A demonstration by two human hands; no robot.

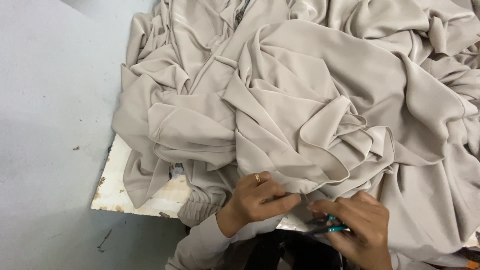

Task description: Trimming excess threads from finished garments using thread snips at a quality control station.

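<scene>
Because our right hand (362, 225) brings the snips (327, 226) so close to the fingertips of our left hand (257, 197), a slip could nick a finger, or the blades could bite into the fabric (300, 100) itself instead of whatever stray bit we mean to trim. We judge that risk to come from the slippery, satiny cloth, which could slide out of a light pinch, and from the folds heaped just beyond the edge, any of which could sag under the blades unseen.

Our right hand is closed around the teal-handled snips, fingers curled over the handles; we cannot tell how far the blades stand apart, since the fingers and the cloth hide the tips. Our left hand is pinched shut on the hem, thumb against forefinger, with a ring (258, 177) on one finger, holding the edge just left of the snips.

That hem lies at the near edge of the scene, between the two hands. Beyond it the beige fabric piles up in deep folds toward the far side and the right. Under its left part a worn white board (112, 190) shows, and to the left lies the grey floor (45, 125).
</scene>
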